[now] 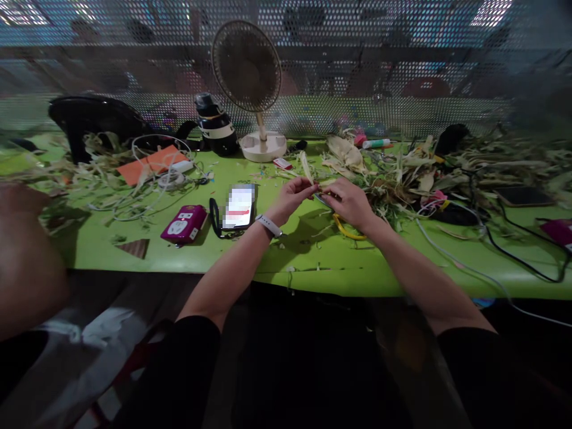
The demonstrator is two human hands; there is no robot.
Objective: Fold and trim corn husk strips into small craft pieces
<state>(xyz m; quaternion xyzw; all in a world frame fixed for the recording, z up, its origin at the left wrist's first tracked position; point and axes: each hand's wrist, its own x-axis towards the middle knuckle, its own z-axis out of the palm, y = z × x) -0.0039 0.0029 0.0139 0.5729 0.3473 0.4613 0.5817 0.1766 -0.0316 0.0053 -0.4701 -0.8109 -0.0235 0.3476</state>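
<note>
My left hand (295, 195), a watch band on its wrist, pinches a pale strip of dried corn husk (305, 165) that sticks up from the fingertips. Close beside it, my right hand (346, 204) has its fingers closed near the lower end of the strip; what lies between them is too small to make out. Under the right hand a yellow curved handle (347, 231) rests on the green table (286, 259), its other end hidden by the hand. A pile of husks and dry leaves (395, 182) lies just right of my hands.
A phone (240, 207) and a purple power adapter (184, 224) lie left of my hands. Behind stand a fan (263, 146) and a black bottle (217, 131), before a perforated metal screen (339, 65). Cables (465, 253) trail at right. Another person's arm (29, 256) reaches in at far left.
</note>
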